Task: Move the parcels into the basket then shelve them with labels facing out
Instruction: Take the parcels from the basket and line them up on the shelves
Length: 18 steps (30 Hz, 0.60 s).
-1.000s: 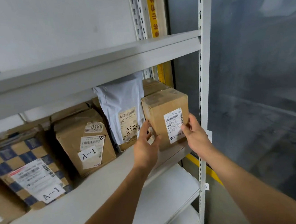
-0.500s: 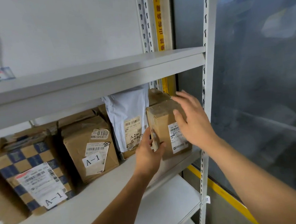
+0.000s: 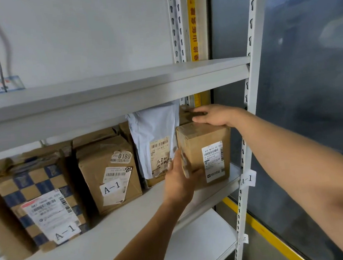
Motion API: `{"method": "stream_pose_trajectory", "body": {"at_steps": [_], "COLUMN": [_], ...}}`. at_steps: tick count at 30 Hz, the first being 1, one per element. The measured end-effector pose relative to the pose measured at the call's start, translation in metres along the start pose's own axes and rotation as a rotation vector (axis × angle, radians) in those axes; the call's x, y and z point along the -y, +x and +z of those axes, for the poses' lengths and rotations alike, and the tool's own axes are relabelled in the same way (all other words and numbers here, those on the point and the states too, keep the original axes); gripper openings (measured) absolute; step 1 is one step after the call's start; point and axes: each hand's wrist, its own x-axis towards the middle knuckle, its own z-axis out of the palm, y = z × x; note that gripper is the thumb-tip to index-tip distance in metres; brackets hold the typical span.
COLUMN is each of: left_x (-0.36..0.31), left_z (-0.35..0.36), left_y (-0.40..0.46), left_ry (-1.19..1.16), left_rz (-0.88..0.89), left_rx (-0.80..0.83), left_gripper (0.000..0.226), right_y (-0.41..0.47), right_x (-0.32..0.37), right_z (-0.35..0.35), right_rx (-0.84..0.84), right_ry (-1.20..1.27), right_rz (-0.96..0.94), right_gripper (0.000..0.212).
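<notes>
The small cardboard box (image 3: 205,153) stands upright at the right end of the middle shelf (image 3: 133,221), its white label (image 3: 214,162) facing out, so this parcel looks all but shelved. The left hand (image 3: 178,182) grips the box's lower left front corner, fingers curled round the edge between the box and the grey poly mailer (image 3: 157,139) just beside it. The right hand (image 3: 213,115) lies flat over the box's top, fingers straight and reaching toward the back; whether they touch another carton behind is hard to tell. On the far side of the left-hand grip from the box, the mailer leans against further labelled cartons (image 3: 109,171). On the far side of the box from the left hand, it sits near the upright post (image 3: 249,122). The risks, as I judge them: a push from the left hand could twist the box and turn the label away, or drive it against the post; pulling the left fingers out could drag the limp mailer forward and let it slump off the shelf lip. Pressing down unevenly on top might tip the box.
</notes>
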Motion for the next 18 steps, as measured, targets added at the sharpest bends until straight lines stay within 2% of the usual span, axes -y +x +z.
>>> {"method": "stream_pose_trajectory", "body": {"at_steps": [5, 10, 18], "left_x": [0.007, 0.010, 0.017], "left_z": [0.007, 0.009, 0.000], "left_y": [0.000, 0.003, -0.006], "left_ry": [0.014, 0.052, -0.020], "left_rz": [0.017, -0.001, -0.024], "left_rx": [-0.002, -0.041, -0.084], "left_gripper": [0.089, 0.094, 0.090], "right_y": [0.005, 0.016, 0.021], "right_x": [-0.007, -0.013, -0.007], "right_z": [0.001, 0.004, 0.016], "right_rx": [0.021, 0.053, 0.047], "right_ry": [0.079, 0.172, 0.118], "right_rz": [0.043, 0.100, 0.081], "right_gripper": [0.066, 0.067, 0.067]}}
